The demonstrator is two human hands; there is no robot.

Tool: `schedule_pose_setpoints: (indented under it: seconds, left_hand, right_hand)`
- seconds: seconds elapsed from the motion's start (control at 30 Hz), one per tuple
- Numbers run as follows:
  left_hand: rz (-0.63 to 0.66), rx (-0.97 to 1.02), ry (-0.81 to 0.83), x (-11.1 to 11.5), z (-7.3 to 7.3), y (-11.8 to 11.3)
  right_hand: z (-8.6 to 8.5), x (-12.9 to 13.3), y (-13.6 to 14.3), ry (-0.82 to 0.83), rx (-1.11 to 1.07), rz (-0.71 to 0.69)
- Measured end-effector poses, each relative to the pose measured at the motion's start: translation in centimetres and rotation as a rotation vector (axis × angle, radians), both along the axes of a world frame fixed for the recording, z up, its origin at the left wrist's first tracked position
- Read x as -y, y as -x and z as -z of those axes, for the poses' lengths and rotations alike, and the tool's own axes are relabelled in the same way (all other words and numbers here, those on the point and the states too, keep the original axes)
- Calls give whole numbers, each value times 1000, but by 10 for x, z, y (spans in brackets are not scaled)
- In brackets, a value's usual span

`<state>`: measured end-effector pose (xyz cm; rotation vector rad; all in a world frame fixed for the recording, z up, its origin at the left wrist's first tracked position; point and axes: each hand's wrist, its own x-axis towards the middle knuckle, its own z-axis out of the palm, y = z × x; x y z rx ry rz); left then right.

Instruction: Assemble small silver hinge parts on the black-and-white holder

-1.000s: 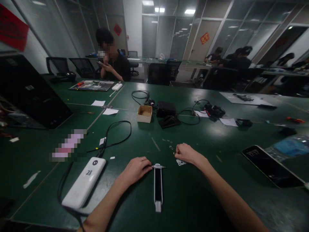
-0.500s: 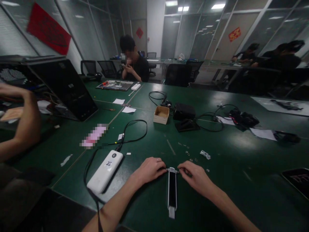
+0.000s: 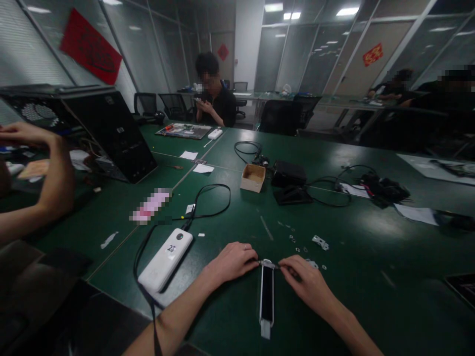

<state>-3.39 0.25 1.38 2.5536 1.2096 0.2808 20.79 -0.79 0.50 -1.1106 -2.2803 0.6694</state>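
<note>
On the green table in front of me lies a long narrow strip [image 3: 266, 296], black with a pale silver frame and a light tab at its near end. A small metal crosspiece [image 3: 268, 264] sits across its far end. My left hand [image 3: 235, 259] is closed, thumb and fingers pinching the crosspiece's left end. From the other side my right hand [image 3: 306, 277] pinches the right end, its fingers also closed. Several tiny washer-like rings [image 3: 297, 249] and a bent metal bracket [image 3: 320, 242] lie beyond my right hand. A further metal piece [image 3: 312, 263] shows partly behind it.
Left of my left arm lies a white power bank [image 3: 166, 260] with a black cable [image 3: 230, 200]. Farther off are a small open cardboard box [image 3: 253, 178], a black box-shaped device [image 3: 288, 173] and a computer case [image 3: 115, 136]. A co-worker's arm [image 3: 55, 178] rests at left; another person [image 3: 215, 99] sits opposite.
The view has swung slightly left, so the scene sits farther right. My right hand has shifted slightly toward me, uncovering a metal piece behind it. Both hands keep their pinch.
</note>
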Motion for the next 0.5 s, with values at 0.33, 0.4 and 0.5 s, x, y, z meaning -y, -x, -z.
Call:
schedule_pose_setpoints:
  seconds: [0.33, 0.4, 0.5]
  left_hand:
    - [0, -19, -2, 1, -4, -1]
    - [-1, -23, 0, 1, -5, -1]
    - [-2, -27, 5, 2, -6, -1]
  right_hand:
    - [0, -1, -1, 50, 40, -14]
    - [2, -1, 0, 41, 36, 4]
    - [6, 1, 2, 44, 24, 29]
